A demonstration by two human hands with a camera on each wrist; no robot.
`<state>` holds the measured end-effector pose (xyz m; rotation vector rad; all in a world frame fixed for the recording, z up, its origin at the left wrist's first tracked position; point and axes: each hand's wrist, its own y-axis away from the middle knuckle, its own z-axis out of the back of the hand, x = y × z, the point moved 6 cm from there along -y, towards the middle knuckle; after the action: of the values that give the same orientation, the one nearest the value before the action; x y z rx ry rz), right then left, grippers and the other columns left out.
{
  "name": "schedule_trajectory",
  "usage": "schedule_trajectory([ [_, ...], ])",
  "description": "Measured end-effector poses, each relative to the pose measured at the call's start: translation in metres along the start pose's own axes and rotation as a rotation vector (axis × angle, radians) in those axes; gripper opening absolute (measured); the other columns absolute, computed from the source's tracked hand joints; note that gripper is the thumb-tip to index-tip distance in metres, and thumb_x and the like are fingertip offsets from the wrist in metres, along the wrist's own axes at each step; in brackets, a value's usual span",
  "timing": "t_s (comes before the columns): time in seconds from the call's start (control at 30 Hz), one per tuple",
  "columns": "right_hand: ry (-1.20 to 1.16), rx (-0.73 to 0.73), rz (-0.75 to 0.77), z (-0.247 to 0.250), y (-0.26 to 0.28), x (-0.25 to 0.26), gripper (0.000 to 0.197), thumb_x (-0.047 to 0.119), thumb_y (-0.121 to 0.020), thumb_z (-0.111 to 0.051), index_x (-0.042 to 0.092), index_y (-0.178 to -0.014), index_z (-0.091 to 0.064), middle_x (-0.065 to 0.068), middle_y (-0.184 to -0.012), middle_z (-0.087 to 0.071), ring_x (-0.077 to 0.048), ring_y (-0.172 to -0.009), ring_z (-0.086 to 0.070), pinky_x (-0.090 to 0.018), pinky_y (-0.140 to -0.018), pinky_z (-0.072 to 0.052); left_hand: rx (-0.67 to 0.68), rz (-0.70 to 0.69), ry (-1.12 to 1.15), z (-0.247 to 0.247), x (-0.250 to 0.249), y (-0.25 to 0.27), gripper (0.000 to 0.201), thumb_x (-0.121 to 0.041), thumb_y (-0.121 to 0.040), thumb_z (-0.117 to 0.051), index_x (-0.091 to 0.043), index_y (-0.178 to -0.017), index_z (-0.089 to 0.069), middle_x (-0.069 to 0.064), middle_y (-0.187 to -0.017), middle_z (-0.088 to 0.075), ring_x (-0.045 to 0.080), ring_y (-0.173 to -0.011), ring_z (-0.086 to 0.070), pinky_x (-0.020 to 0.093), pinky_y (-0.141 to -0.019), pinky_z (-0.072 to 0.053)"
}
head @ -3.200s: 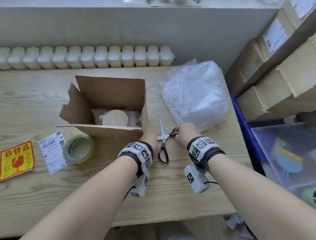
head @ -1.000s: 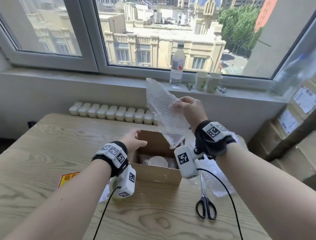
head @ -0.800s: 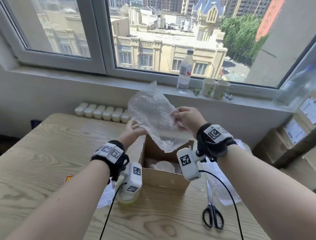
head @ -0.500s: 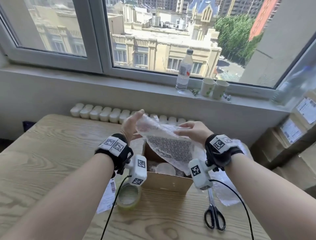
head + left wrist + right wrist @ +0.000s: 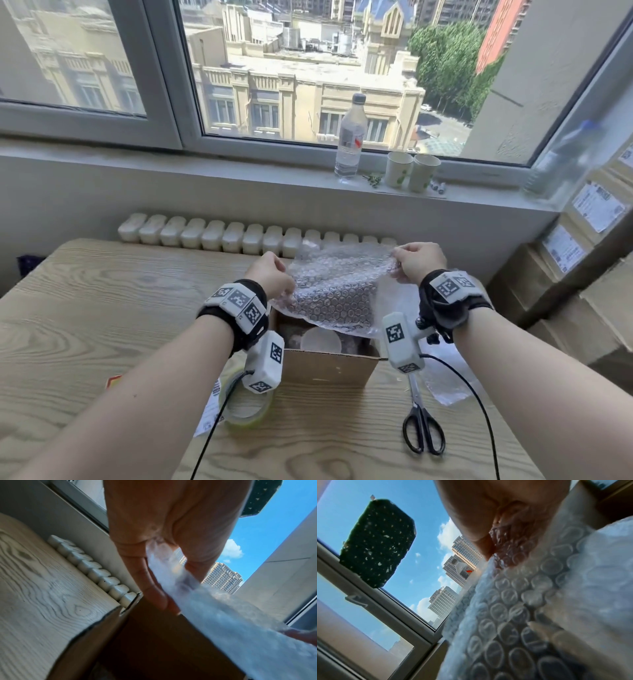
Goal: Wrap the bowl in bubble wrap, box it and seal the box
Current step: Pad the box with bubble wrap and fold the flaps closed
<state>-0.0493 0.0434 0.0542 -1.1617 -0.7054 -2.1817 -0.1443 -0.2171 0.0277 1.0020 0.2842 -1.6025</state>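
Bowl (image 5: 320,339): pale and round, low inside the open box (image 5: 329,368), with clear wrap bunched round it (only its top shows under the sheet).
Box: brown cardboard, flaps up, on the wooden table (image 5: 102,308); every place below is given from it.
Bubble wrap sheet (image 5: 337,291): stretched flat just above the box's opening, one edge drooping toward the bowl.
Left hand (image 5: 270,277): above the box's left wall, thumb and fingers pinching the sheet's left edge; the left wrist view (image 5: 154,547) shows the film caught between thumb and fingers.
Right hand (image 5: 419,262): above the box's far right corner, fingers curled and clamped on the sheet's right edge; the right wrist view (image 5: 496,520) shows bubbles pressed under the fingers.
Tape roll (image 5: 246,407): just left of the box's near corner, partly behind the left wrist camera.
Scissors (image 5: 423,421): right of the box's near corner, black handles nearest the person.
Loose wrap (image 5: 442,380): right of the box, lying on the table beside the scissors.
Paper label (image 5: 209,411): left of the box, under the tape roll's edge.
Bottle (image 5: 350,137) and two paper cups (image 5: 409,169): well beyond the box, on the windowsill.
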Motion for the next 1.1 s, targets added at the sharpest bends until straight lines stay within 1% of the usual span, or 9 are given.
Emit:
schedule_trajectory([
  [0.23, -0.119, 0.329, -0.006, -0.038, 0.026, 0.007, 0.026, 0.019, -0.101, -0.045, 0.005, -0.089, -0.063, -0.006, -0.068, -0.052, -0.008, -0.035, -0.057, -0.022, -0.041, -0.050, 0.159, -0.021, 0.033, -0.014, 0.004, 0.007, 0.028, 0.012, -0.078, -0.059, -0.014, -0.070, -0.052, 0.003, -0.077, -0.055, 0.013, -0.064, -0.054, 0.020, -0.047, -0.046],
  [0.4, 0.250, 0.530, -0.091, -0.058, 0.036, -0.010, 0.060, 0.050, -0.101, -0.027, 0.005, -0.115, -0.064, -0.003, -0.108, -0.062, -0.021, -0.066, -0.063, -0.025, -0.048, -0.050, 0.117, -0.069, -0.244, -0.013, 0.007, 0.010, 0.049, 0.012, -0.085, -0.043, -0.014, -0.122, -0.063, 0.007, -0.123, -0.060, 0.022, -0.104, -0.061, 0.023, -0.070, -0.048],
  [0.5, 0.632, 0.496, 0.090, -0.056, 0.038, -0.008, 0.059, 0.046, -0.102, -0.026, 0.008, -0.090, -0.068, -0.003, -0.085, -0.067, -0.016, -0.052, -0.059, -0.019, -0.041, -0.042, 0.043, -0.077, -0.415, -0.007, 0.017, 0.008, 0.046, 0.004, -0.088, -0.045, -0.016, -0.127, -0.058, 0.007, -0.127, -0.059, 0.022, -0.106, -0.059, 0.029, -0.085, -0.052],
  [0.6, 0.893, 0.443, 0.178, -0.044, 0.032, -0.009, 0.045, 0.039, -0.097, -0.043, 0.006, -0.089, -0.072, -0.005, -0.080, -0.068, -0.019, -0.060, -0.060, -0.025, -0.057, -0.050, 0.028, -0.060, -0.501, -0.012, 0.028, 0.004, 0.053, 0.000, -0.083, -0.057, -0.020, -0.132, -0.053, 0.007, -0.126, -0.059, 0.023, -0.110, -0.058, 0.029, -0.083, -0.050],
  [0.67, 0.942, 0.420, 0.188, -0.037, 0.029, -0.012, 0.020, 0.020, -0.089, -0.057, 0.011, -0.080, -0.072, -0.001, -0.073, -0.067, -0.016, -0.060, -0.059, -0.027, -0.061, -0.053, 0.028, -0.070, -0.510, -0.021, 0.028, 0.000, 0.063, 0.000, -0.079, -0.065, -0.018, -0.136, -0.048, 0.007, -0.129, -0.057, 0.023, -0.112, -0.058, 0.029, -0.086, -0.050],
  [0.77, 0.760, 0.325, 0.299, -0.037, 0.036, -0.003, 0.019, 0.002, -0.082, -0.059, 0.016, -0.072, -0.068, 0.005, -0.069, -0.063, -0.015, -0.070, -0.063, -0.030, -0.070, -0.058, 0.025, -0.106, -0.559, -0.031, 0.022, -0.003, 0.069, -0.006, -0.076, -0.072, -0.009, -0.138, -0.043, 0.011, -0.136, -0.047, 0.024, -0.121, -0.050, 0.030, -0.098, -0.046],
  [0.93, 0.777, 0.577, 0.381, -0.091, 0.065, -0.021, 0.016, 0.012, -0.084, -0.062, 0.021, -0.092, -0.073, 0.005, -0.099, -0.070, -0.014, -0.093, -0.064, -0.032, -0.086, -0.055, 0.036, -0.224, -0.590, -0.043, 0.016, 0.000, 0.063, -0.008, -0.077, -0.071, -0.015, -0.135, -0.047, 0.004, -0.134, -0.039, 0.022, -0.111, -0.054, 0.031, -0.095, -0.047],
  [1.03, 0.989, 0.594, 0.399, -0.103, 0.059, -0.043, 0.038, 0.023, -0.087, -0.058, 0.024, -0.124, -0.058, 0.001, -0.125, -0.061, -0.022, -0.116, -0.057, -0.039, -0.104, -0.043, 0.148, -0.269, -0.646, -0.054, 0.014, 0.002, 0.069, -0.014, -0.078, -0.072, -0.017, -0.140, -0.040, 0.005, -0.134, -0.045, 0.023, -0.114, -0.053, 0.033, -0.095, -0.048],
  [1.1, 1.115, 0.634, 0.406, -0.105, 0.054, -0.053, 0.050, 0.024, -0.086, -0.058, 0.020, -0.136, -0.048, -0.005, -0.133, -0.056, -0.026, -0.122, -0.053, -0.040, -0.102, -0.044, 0.211, -0.291, -0.701, -0.058, 0.015, 0.003, 0.073, -0.009, -0.080, -0.068, -0.019, -0.143, -0.034, 0.008, -0.127, -0.056, 0.024, -0.111, -0.057, 0.032, -0.092, -0.049],
])
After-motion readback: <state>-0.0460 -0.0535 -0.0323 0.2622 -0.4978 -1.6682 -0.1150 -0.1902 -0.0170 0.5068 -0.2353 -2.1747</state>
